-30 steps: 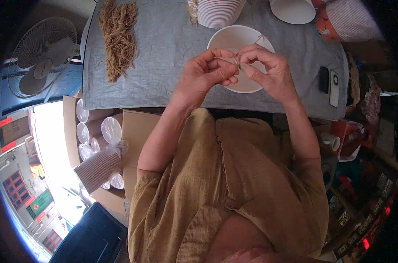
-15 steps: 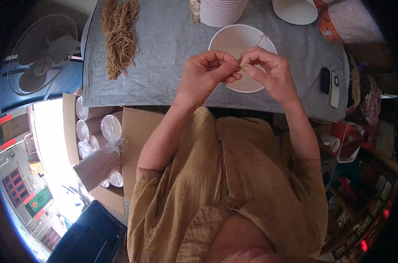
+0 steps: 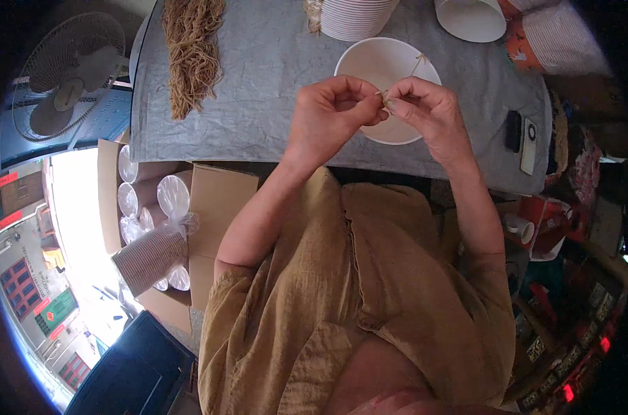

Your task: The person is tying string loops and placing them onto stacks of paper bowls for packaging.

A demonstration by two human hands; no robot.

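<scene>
Over the near part of a white paper tub (image 3: 364,58), my two hands meet with their fingertips close together. My left hand (image 3: 325,119) is closed in a pinch on a thin tan cord (image 3: 417,67). From the other side my right hand (image 3: 436,119) pinches the same cord, thumb against forefinger. A stretch of it runs up from my right fingers to a small knot at the tub's far right rim. The exact crossing of the cord between my fingertips is too small to make out. The tub stands upright on a grey cloth-covered table (image 3: 272,83).
A bundle of tan cords (image 3: 193,59) lies at the table's left. Stacked white tubs (image 3: 354,17) and a tipped white tub (image 3: 471,19) stand at the back. A dark phone-like object (image 3: 513,131) lies right. Below left, a cardboard box (image 3: 220,197) holds wrapped cup stacks (image 3: 148,263).
My fingertips have drawn closer together on the cord, and my left fingers have curled in more. The whole view has shifted slightly; the tub stays in place.
</scene>
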